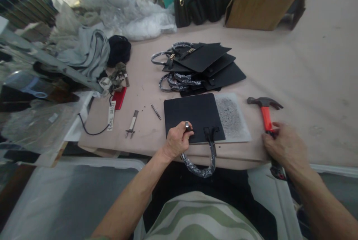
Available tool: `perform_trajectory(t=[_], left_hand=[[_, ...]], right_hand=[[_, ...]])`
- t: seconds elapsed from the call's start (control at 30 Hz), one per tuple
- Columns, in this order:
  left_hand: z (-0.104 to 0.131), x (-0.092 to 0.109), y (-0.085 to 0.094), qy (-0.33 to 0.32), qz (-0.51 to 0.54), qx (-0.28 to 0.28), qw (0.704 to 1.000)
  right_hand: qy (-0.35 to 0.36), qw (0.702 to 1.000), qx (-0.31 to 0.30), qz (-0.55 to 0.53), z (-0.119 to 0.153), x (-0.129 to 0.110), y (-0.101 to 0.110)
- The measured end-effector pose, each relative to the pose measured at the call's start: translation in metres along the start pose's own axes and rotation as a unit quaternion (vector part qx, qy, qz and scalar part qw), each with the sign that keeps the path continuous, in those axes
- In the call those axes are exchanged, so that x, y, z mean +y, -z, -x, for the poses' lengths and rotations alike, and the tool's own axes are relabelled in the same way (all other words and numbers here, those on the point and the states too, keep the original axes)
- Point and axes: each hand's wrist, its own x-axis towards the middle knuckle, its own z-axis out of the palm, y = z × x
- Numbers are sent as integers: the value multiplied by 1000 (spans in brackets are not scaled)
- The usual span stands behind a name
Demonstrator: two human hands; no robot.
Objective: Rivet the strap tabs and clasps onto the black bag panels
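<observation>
My left hand point(178, 140) is closed around a short metal punch point(187, 124), held upright with its round top showing. Its lower end is hidden by my fingers, over a flat black bag panel point(192, 109). A curved handle wrapped in clear plastic point(201, 172) is joined to that panel and hangs past the table's front edge. Beneath the panel lies a pale speckled slab point(232, 117), its right part uncovered. To the right, my right hand point(286, 145) grips the dark lower handle of a claw hammer point(267, 117) with a red neck; its head points away from me.
Black panels with wrapped handles point(208, 63) are piled behind the slab. A thin metal rod point(156, 112) and a small metal tool point(132, 124) lie left. Farther back are black bags point(195, 5), a cardboard box point(260, 5) and plastic wrap point(134, 16). A metal bar point(50, 55) slants at left.
</observation>
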Motion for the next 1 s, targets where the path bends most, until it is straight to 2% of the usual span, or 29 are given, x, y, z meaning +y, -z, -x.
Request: perform_trajectory(t=[0.07,0.17,0.23,0.3,0.33,0.4,0.47,0.5,0.53,0.6,0.67,0.73,0.87,0.93,1.0], left_hand=[[0,0,-1,5,7,5,1000],[1,0,-1,24,22,12,999],[1,1,-1,33,28,6,999],[0,2,-1,37,27,-1,999],[0,2,-1,37,27,-4,999],[0,2,-1,33,27,-6,999],[0,1,-2,34,27,-9,999],[1,1,-2,37,26,-11,999],[1,1,-3,41,24,-11,999],[3,0,-4,48,20,-8,999],[4,0,-5,54,17,-6,998],[4,0,-4,55,16,-9,998],[3,1,-3,34,10,-5,999],[2,1,-3,29,7,-4,1000],[3,0,-4,28,2,-5,1000]], right_hand=[[-85,979,-74,-170,-6,-6,6],[-147,882,-206,-398,-13,-20,15],[-165,835,-243,-465,-11,-35,21],[-180,802,-231,-520,0,-54,31],[-168,801,-211,-535,8,-65,38],[-92,833,-150,-524,29,-86,55],[40,902,-81,-423,50,-103,73],[122,928,-59,-346,58,-111,79],[202,941,-49,-266,65,-116,84],[335,931,-68,-129,73,-125,88],[412,905,-94,-45,76,-132,88],[445,892,-76,-19,79,-138,91],[427,898,56,-95,87,-144,96],[423,900,44,-92,88,-143,93],[418,907,-41,-45,84,-140,91]])
